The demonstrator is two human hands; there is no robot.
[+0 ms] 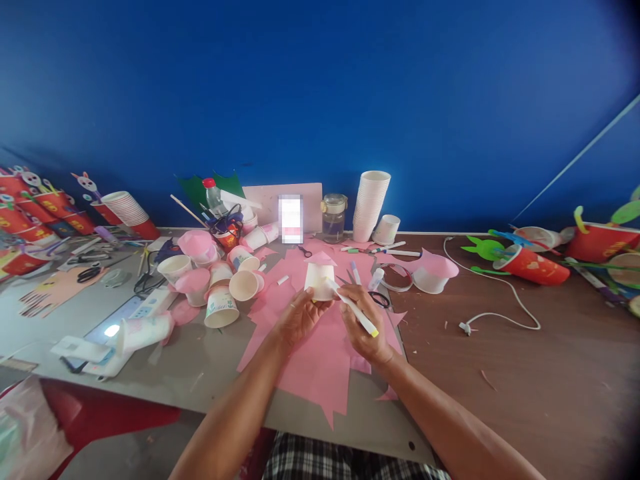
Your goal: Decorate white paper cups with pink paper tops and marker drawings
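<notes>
Both bare forearms reach forward and angle inward, so the hands meet close together. The left hand (300, 315) is cupped, fingers curled in a grip. The right hand (367, 327) is closed in a writing-style pinch, wrist bent slightly.

A pixelated patch (291, 218) hides the upright object against the pink board (310, 200)
</notes>
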